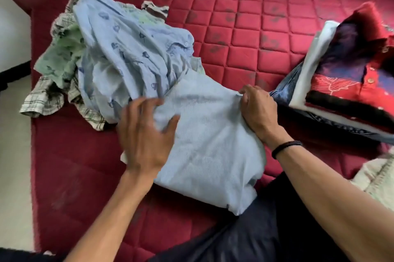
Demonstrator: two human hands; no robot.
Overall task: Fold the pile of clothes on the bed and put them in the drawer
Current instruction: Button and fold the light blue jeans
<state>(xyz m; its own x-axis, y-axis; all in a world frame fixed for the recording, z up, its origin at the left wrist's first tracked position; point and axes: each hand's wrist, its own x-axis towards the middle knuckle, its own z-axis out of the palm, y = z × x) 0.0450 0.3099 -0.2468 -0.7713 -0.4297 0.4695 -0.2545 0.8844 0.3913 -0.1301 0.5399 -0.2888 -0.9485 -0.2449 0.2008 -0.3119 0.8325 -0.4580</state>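
A light blue shirt [213,144] lies partly folded on the red quilted mattress [245,27] in front of me. My left hand [147,135] rests spread on its left edge, fingers apart and blurred. My right hand [258,108] pinches the shirt's upper right corner. Behind it, at the left, sits an unfolded pile: a pale blue printed shirt [128,48], a green garment [61,57] and a plaid shirt [47,99]. A stack of folded clothes [349,82], with a red and navy shirt on top, stands at the right.
The mattress's left edge drops to a pale floor [15,144]. A cream knitted cloth [377,178] lies at the right edge. My dark trouser leg [255,229] rests on the bed at the front. A striped scrap [155,10] pokes out behind the pile.
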